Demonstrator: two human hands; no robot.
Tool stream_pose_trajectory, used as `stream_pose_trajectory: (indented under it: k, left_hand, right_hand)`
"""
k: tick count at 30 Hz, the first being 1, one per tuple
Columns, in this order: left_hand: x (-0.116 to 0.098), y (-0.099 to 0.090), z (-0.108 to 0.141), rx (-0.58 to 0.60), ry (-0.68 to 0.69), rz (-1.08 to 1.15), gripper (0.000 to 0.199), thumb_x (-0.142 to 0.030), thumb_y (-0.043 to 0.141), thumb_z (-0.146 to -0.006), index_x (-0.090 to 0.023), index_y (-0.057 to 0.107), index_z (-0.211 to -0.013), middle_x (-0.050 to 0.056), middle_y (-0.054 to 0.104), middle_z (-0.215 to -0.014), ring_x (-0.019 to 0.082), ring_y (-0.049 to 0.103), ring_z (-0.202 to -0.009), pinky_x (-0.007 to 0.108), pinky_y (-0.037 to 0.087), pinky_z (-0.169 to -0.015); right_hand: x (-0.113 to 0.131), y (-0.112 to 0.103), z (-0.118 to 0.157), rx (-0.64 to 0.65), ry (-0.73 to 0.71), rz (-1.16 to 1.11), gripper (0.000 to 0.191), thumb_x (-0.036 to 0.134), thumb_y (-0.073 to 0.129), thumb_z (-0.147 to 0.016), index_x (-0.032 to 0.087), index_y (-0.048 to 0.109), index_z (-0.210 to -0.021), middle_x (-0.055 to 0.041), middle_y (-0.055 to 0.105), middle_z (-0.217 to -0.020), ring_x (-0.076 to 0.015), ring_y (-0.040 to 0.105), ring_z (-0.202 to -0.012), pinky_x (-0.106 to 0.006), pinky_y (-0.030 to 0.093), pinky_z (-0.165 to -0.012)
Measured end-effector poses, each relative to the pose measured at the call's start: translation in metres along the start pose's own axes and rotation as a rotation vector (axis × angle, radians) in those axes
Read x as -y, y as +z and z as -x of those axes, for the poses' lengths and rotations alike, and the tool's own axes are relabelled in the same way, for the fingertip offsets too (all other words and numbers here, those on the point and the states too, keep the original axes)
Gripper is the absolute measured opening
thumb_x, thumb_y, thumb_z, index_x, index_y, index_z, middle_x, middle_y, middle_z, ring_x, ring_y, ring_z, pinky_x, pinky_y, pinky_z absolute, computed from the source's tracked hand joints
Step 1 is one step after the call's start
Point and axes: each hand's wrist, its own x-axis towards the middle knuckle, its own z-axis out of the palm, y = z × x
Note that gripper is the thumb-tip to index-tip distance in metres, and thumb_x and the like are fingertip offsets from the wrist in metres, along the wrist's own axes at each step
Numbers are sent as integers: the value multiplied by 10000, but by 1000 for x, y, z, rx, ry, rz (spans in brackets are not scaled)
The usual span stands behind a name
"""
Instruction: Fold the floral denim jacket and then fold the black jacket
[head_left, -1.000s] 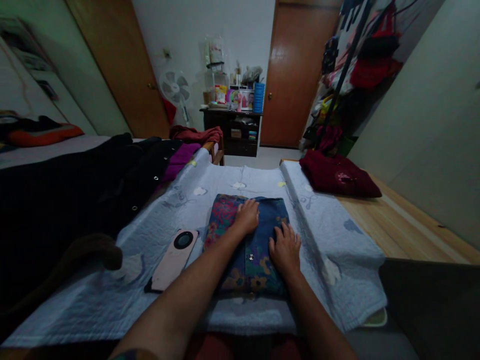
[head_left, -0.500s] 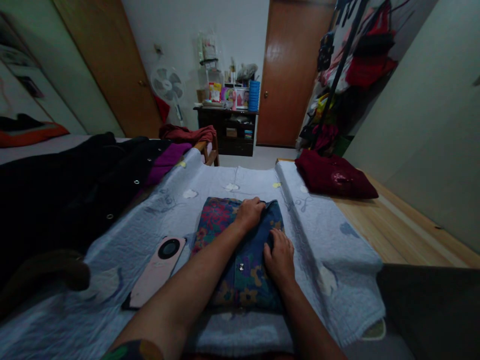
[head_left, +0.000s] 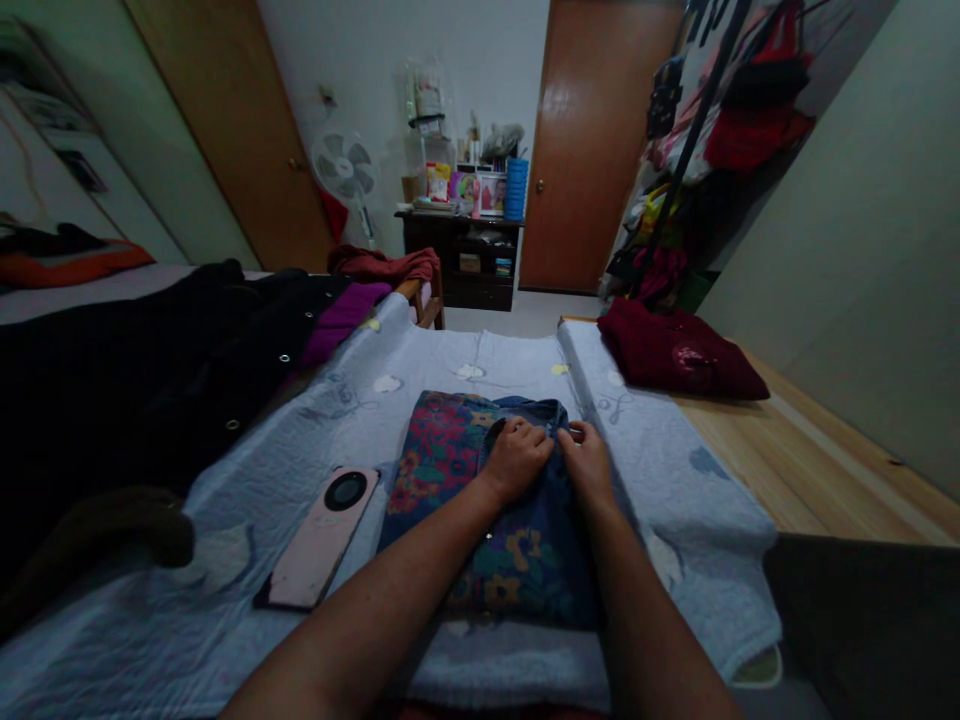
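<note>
A folded dark-blue floral shirt [head_left: 435, 440] with a button down its front lies before me on the light grey-blue quilted cover. My left hand [head_left: 517, 460] is on its upper part near the collar, the fingers curled closed on the cloth. At the upper right edge, my right hand [head_left: 587, 462] pinches the fabric between thumb and fingers. Both hands are close together, with the shirt flat beneath them. Left of the shirt rests a pink phone [head_left: 319, 545], its round dark camera ring facing up.
Dark clothing [head_left: 150, 380] with metal eyelets is heaped on the left, a purple cloth [head_left: 345, 318] beside it. A folded maroon garment [head_left: 679, 350] sits on the wooden ledge [head_left: 727, 440] at right. A fan [head_left: 345, 165] and a dark cabinet [head_left: 427, 260] stand farther back.
My right hand has moved up from the shirt's lower right side to its upper right edge. My left hand has shifted slightly down and right. The collar area now looks more raised.
</note>
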Motion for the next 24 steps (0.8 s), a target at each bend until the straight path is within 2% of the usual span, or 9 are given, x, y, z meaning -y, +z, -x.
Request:
stream_pose_trajectory:
  k: [5,10,14,17,19,21,24]
  left_hand:
    - [-1,5,3,-30,58,22,211,-191,431,-955,-192,640,-926,41,656,-867,173,577,-873,376,329,-956]
    - [0,10,5,-49,84,50,242,-180,407,-963,-200,639,-899,30,664,-852,163,584,-873,372,312,-989]
    - [-1,11,7,-40,88,59,245,-180,403,-963,-203,639,-899,26,669,-862,165,579,-888,373,305,-1011]
    - [-2,7,8,-88,7,71,253,-204,397,-969,-230,648,-963,29,681,-997,174,565,-972,410,262,-1063]
    - [-2,2,9,-164,-125,72,249,-242,407,-968,-262,643,-1043,38,635,-1195,207,513,-1117,465,211,-1097]
    - [1,-5,9,-195,-245,76,244,-260,427,-956,-271,637,-1079,44,575,-1302,237,458,-1202,490,201,-1103]
    - [8,-10,12,-80,-283,96,242,-214,428,-935,-245,635,-1055,55,619,-1209,228,504,-1137,472,259,-1083]
  right_hand:
    - [-8,14,-23,11,24,-45,465,324,582,-652,118,601,-1069,-82,702,-842,-211,663,-777,-302,511,-704]
    - [-22,21,-25,24,78,-235,492,332,556,-611,128,572,-1059,-37,674,-764,-176,634,-650,-254,479,-549]
    - [-24,22,-24,24,105,-337,485,343,554,-625,136,559,-1063,-34,676,-757,-163,619,-603,-238,456,-499]
    - [-19,21,-21,51,116,-396,467,295,511,-656,147,545,-1098,-73,710,-887,-175,658,-684,-243,487,-534]
    - [-15,19,-18,87,152,-433,482,242,479,-657,162,531,-1130,-96,706,-1026,-183,680,-765,-254,513,-576]
    - [-11,18,-15,124,169,-433,499,204,459,-655,172,526,-1149,-105,685,-1120,-193,686,-840,-274,533,-628]
    - [-6,17,-11,158,67,-322,456,175,426,-693,164,557,-1129,-109,680,-1133,-200,667,-968,-311,539,-782]
